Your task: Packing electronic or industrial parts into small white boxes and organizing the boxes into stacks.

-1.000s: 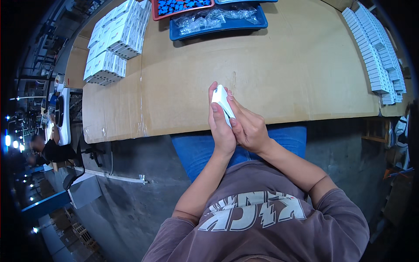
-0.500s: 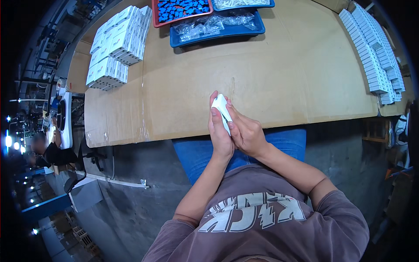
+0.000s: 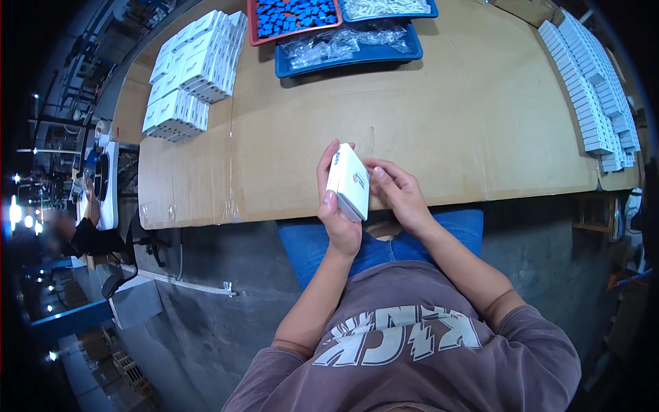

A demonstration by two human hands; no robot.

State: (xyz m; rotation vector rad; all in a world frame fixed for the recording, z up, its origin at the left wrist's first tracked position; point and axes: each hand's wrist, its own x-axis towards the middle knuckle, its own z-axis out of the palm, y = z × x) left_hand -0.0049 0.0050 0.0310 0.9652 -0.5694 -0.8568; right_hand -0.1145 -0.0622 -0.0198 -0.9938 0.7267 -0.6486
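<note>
A small white cardboard box (image 3: 351,181) with a coloured print on its face is tilted upright above the front edge of the table. My left hand (image 3: 339,218) grips it from the left, thumb on the near side and fingers behind. To the right of the box, my right hand (image 3: 405,196) has its fingers partly spread and curled a little. Its fingertips are close to the box's right edge; whether they touch it I cannot tell. The right hand holds nothing that shows.
Stacked white boxes (image 3: 195,65) stand at the table's (image 3: 425,137) far left, and long rows of them (image 3: 587,93) at the far right. At the back are a red tray (image 3: 255,34) of blue pieces, a blue tray (image 3: 350,67) of clear bags and another blue tray (image 3: 391,15) of white pieces.
My right hand has come off the box and moved right, its fingers opening. The box has turned so its printed face shows, still in my left hand.
</note>
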